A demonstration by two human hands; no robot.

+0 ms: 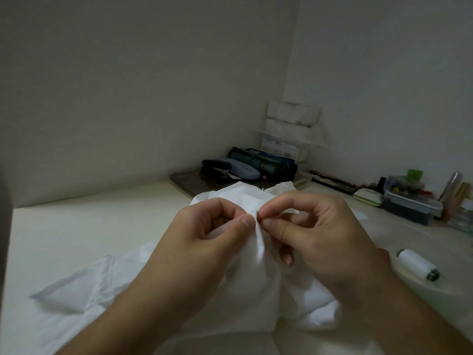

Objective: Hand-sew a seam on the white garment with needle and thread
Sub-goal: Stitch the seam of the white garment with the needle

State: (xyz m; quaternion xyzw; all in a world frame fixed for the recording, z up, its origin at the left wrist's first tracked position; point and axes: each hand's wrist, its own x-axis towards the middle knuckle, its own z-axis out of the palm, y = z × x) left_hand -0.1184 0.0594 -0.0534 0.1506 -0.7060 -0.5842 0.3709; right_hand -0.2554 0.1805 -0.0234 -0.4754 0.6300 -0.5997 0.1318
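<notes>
Garment: white garment (163, 298) spread over the pale table (102, 226), bunched up between both hands, and here we go at the seam.
Fold: a narrow ridge of cloth (259, 242) stands up in the middle, its long axis running from the pinch down toward the person.
Left hand: left hand (204, 242) pinches the ridge at its top, thumb and forefinger closed on the cloth from the left.
Right hand: right hand (322, 239) meets it fingertip to fingertip from the right, pinching at the same spot.
Needle: too small to make out; likely it sits in that right-hand pinch, but I cannot tell.
Key relation: the cloth lies straight below the pinch, both hands equally near, so the next stitch should follow the ridge.
Spool: white thread spool (417, 265) lies on its side, right of the garment, well apart from the fold.
</notes>
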